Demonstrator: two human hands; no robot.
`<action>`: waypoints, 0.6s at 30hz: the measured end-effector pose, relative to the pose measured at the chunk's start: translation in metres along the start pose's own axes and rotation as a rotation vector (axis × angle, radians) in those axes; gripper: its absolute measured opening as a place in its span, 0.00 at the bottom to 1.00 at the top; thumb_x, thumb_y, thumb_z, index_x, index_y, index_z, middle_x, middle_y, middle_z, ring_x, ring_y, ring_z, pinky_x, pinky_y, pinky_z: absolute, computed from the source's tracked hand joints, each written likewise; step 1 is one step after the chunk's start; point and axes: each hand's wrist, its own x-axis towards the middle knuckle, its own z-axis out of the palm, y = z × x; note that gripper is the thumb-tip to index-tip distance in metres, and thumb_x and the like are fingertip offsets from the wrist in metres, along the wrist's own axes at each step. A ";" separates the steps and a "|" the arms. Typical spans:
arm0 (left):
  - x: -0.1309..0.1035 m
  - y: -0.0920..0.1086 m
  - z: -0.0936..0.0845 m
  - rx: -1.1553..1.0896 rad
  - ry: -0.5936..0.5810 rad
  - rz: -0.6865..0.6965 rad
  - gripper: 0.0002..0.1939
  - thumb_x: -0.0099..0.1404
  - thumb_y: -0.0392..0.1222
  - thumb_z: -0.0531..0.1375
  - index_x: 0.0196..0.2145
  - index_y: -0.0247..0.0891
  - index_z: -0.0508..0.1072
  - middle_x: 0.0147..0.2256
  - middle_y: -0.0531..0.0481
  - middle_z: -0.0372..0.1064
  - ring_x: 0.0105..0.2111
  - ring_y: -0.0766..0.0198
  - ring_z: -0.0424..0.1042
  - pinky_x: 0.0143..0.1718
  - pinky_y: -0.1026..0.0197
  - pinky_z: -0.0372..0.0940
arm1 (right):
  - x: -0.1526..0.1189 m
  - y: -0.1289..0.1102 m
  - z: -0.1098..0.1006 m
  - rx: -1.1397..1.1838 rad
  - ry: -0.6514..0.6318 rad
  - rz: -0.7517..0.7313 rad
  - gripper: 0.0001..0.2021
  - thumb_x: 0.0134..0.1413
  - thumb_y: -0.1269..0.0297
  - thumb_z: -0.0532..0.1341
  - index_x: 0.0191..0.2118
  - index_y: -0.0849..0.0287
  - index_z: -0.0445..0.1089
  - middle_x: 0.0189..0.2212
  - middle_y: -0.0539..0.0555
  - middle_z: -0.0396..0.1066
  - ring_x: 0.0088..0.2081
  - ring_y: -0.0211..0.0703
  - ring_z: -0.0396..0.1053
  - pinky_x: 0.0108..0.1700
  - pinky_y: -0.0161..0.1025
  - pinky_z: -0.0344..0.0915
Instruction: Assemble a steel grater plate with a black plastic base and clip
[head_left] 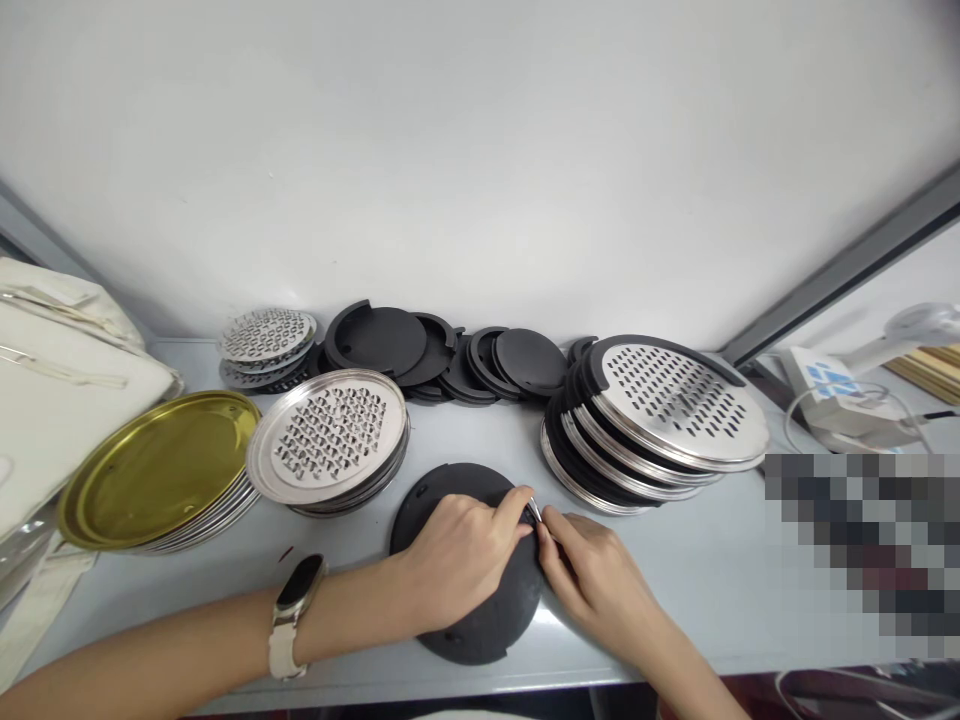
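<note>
A black round plastic base (487, 640) lies on the table in front of me, with small holes near its edge. My left hand (454, 560) rests across it with curled fingers, its thumb and forefinger closed at the base's right rim. My right hand (596, 575) pinches at that same rim from the right. A small, shiny metal piece (534, 508) shows between the fingertips of both hands; its exact kind is hidden. Behind my right hand stands a leaning stack of round grater plates in black holders (667, 400).
Left of the base are a stack of grater plates (330, 440) and a stack of gold-topped round plates (165, 470). Along the wall lie smaller grater discs (266, 338) and several black round bases (532, 360). A white bag (67, 370) stands far left, a white device (825, 390) right.
</note>
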 end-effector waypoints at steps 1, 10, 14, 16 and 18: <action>0.000 0.000 0.000 -0.002 -0.002 0.000 0.14 0.71 0.39 0.47 0.52 0.34 0.59 0.23 0.51 0.69 0.23 0.58 0.72 0.24 0.61 0.64 | 0.000 0.000 0.000 0.001 -0.002 0.002 0.09 0.64 0.68 0.45 0.32 0.58 0.58 0.21 0.49 0.62 0.22 0.39 0.60 0.26 0.36 0.51; 0.000 -0.001 -0.001 -0.042 -0.002 -0.008 0.13 0.71 0.40 0.47 0.52 0.35 0.59 0.23 0.51 0.70 0.23 0.59 0.72 0.25 0.61 0.64 | -0.001 0.000 -0.001 0.006 -0.018 0.015 0.09 0.64 0.68 0.45 0.33 0.58 0.58 0.21 0.50 0.62 0.22 0.39 0.61 0.26 0.36 0.52; 0.000 -0.001 -0.002 -0.033 -0.011 -0.018 0.13 0.71 0.41 0.47 0.52 0.36 0.59 0.23 0.52 0.70 0.23 0.59 0.72 0.25 0.61 0.64 | -0.001 0.000 -0.001 0.005 -0.023 0.013 0.09 0.65 0.67 0.45 0.33 0.58 0.57 0.21 0.50 0.62 0.22 0.40 0.60 0.26 0.36 0.52; 0.000 -0.001 -0.002 -0.035 -0.012 -0.021 0.13 0.71 0.41 0.47 0.52 0.36 0.59 0.23 0.51 0.70 0.23 0.58 0.72 0.25 0.61 0.64 | -0.001 0.000 0.000 0.007 -0.021 0.011 0.09 0.65 0.67 0.45 0.33 0.58 0.56 0.21 0.49 0.62 0.22 0.39 0.60 0.26 0.36 0.52; 0.000 0.000 -0.002 -0.036 -0.011 -0.020 0.13 0.71 0.41 0.46 0.52 0.36 0.59 0.23 0.51 0.70 0.23 0.58 0.72 0.25 0.61 0.64 | -0.001 0.000 0.000 0.005 -0.013 0.005 0.09 0.65 0.68 0.45 0.33 0.58 0.56 0.21 0.49 0.62 0.22 0.39 0.60 0.26 0.36 0.52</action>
